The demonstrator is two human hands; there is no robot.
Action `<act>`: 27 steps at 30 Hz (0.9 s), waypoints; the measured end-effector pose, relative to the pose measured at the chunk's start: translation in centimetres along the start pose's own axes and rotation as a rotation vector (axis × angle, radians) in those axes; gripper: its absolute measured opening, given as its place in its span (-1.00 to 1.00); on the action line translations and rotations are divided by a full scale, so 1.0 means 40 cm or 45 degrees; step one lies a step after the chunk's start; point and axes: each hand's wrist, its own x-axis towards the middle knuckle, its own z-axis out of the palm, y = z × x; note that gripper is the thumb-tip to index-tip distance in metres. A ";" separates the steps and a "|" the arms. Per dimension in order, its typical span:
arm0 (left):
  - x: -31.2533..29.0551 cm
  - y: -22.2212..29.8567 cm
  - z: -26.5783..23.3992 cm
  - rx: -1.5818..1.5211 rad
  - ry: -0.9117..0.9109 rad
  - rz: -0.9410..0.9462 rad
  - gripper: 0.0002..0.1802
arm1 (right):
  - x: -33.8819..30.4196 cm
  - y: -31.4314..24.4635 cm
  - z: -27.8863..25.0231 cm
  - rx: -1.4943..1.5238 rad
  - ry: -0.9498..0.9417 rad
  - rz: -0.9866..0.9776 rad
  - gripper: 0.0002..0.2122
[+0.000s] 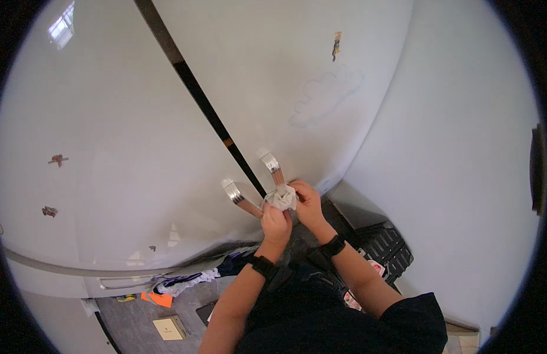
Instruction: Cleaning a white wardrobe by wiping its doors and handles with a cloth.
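Observation:
A crumpled whitish cloth (279,199) is bunched between my two hands at the lower middle of a large glossy white double-door cabinet or fridge (132,130). My left hand (275,226) is closed on the cloth's lower side. My right hand (308,203) pinches its right side. The cloth lies against the lower end of the right door handle (276,172), a silver and brown bar, and hides that end. Just left of the cloth stands the matching left handle (240,199), its lower end close to my left hand. Both wrists wear black bands.
A dark gap (208,109) runs between the doors. To the right rises a plain white wall or panel (456,159). A black ribbed crate (390,253) is at lower right. On the grey floor are a pale yellow box (169,328) and an orange sheet (158,299); dark and white fabric (188,282) lies nearby.

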 end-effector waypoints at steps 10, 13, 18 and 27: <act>0.035 0.048 -0.038 -0.085 -0.157 -0.238 -0.69 | -0.004 -0.035 0.003 0.073 0.016 0.040 -0.83; 0.088 0.109 -0.073 -0.176 -0.097 -0.263 -0.62 | 0.002 -0.080 0.013 0.037 0.105 0.014 -0.81; 0.186 0.168 -0.128 -0.380 0.064 -0.304 -0.54 | 0.084 -0.249 0.053 0.087 0.200 -0.099 -0.77; 0.225 0.188 -0.141 -0.420 0.031 -0.366 -0.41 | 0.169 -0.358 0.055 -0.307 0.137 -0.096 -0.86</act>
